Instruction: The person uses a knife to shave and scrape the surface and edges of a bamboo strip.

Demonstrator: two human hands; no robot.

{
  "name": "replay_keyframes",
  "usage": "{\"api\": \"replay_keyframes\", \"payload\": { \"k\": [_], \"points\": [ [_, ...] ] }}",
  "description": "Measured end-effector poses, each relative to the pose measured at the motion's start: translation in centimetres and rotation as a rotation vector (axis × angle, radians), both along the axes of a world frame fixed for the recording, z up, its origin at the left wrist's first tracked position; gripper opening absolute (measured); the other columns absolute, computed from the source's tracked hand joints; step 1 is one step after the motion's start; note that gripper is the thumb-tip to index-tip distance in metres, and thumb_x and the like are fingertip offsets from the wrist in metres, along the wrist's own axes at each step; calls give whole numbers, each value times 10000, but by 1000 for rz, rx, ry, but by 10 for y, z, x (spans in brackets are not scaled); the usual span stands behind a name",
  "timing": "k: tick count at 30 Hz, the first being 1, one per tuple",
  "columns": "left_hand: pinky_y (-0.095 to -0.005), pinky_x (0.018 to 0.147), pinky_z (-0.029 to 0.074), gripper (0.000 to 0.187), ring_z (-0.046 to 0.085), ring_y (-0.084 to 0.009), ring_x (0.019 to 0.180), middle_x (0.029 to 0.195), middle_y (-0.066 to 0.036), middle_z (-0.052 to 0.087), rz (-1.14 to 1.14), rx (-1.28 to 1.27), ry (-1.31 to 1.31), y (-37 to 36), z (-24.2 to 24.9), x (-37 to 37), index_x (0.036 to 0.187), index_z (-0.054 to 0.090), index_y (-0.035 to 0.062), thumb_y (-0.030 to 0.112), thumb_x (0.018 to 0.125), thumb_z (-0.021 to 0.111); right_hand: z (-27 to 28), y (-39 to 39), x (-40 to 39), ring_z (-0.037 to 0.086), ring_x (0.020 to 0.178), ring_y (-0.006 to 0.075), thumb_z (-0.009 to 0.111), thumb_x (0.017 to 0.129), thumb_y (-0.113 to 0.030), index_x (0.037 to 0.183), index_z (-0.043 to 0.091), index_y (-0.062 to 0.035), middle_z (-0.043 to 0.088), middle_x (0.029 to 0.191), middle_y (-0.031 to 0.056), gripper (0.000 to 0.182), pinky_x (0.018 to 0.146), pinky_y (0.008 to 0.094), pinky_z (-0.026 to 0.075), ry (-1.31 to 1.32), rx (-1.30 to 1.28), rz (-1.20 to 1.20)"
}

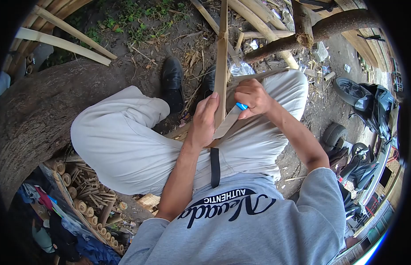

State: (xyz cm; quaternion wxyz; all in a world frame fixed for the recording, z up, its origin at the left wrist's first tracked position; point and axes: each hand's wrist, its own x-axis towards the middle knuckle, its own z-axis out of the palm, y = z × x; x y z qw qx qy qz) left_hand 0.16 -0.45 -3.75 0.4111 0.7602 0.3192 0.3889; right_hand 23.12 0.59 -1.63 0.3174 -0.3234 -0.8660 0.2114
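My left hand point(204, 117) is closed around the lower part of a long bamboo strip point(222, 57), its thumb lying along the strip. The strip runs forward from my lap, past my shoes, to the top of the view. In my closed right hand point(253, 97) is a knife point(229, 121) with a blue handle, most of the handle hidden by the fingers. Its wide, flat blade slants down toward my left hand and overlaps the strip's lower end. Both hands are above my lap, between my bent knees.
A thick tree trunk point(42, 106) lies to the left, with cut bamboo pieces point(93, 190) heaped below it. A rough branch point(320, 33) and bamboo poles point(258, 17) are ahead on the right. Motorcycles point(369, 104) stand at the far right.
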Motion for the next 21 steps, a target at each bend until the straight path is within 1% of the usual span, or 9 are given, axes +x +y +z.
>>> {"api": "replay_keyframes", "payload": {
  "k": [2,4,5,6,7,10,14,16,21],
  "points": [
    [-318,633,490,473,563,-180,662,814,-76,572,46,56,-17,4,11,2,1240,535,-83,200,900,703,3,-1,-2,541,516,297,636,893,-559,768,578,-69,493,611,75,508,476,414,415,-15,53,-51],
    [-244,404,362,335,425,-86,442,658,-24,493,-79,-1072,-200,12,51,2,983,540,25,349,1054,487,9,-14,-10,542,516,294,641,890,-553,770,577,-70,494,612,74,502,475,413,415,-25,24,-116],
    [-244,404,362,335,425,-86,442,658,-24,493,-81,-1071,-199,13,48,1,983,540,25,349,1054,487,13,-23,-16,543,516,291,646,887,-548,771,576,-71,494,612,73,497,475,412,416,-35,-8,-181],
    [-243,383,340,336,411,-78,432,662,-12,470,-194,-1271,-523,13,43,0,970,541,37,349,1067,461,19,-33,-24,448,484,301,537,958,-561,696,462,-55,408,602,85,575,472,410,350,-36,-30,-246],
    [-242,361,317,342,398,-69,422,666,0,447,-309,-1455,-861,13,42,0,957,543,48,348,1081,435,24,-40,-27,448,484,301,537,958,-561,696,462,-55,408,602,85,575,472,410,350,-39,-32,-244],
    [-230,369,286,438,347,-65,393,601,24,425,-200,-1483,-655,13,54,3,850,481,111,452,1089,346,36,-50,-27,453,459,290,573,947,-544,680,455,-60,413,577,81,566,450,404,352,-85,-88,-318],
    [-236,368,284,422,354,-67,400,603,20,423,-211,-1511,-697,10,55,5,868,497,99,445,1081,384,58,-54,-28,466,433,280,631,922,-513,663,454,-72,419,551,71,542,434,397,369,-168,-105,-352],
    [-236,365,275,424,346,-65,395,598,21,412,-172,-1293,-579,9,59,8,861,496,104,457,1075,400,65,-55,-31,470,429,277,646,916,-504,661,458,-75,423,548,68,533,433,395,375,-196,-118,-363],
    [-231,365,279,418,348,-61,392,614,21,429,-218,-1365,-654,11,52,3,863,501,106,456,1073,407,73,-54,-36,498,407,215,709,864,-511,657,493,-111,431,517,25,500,395,359,373,-294,-73,-390]
  ]
}}
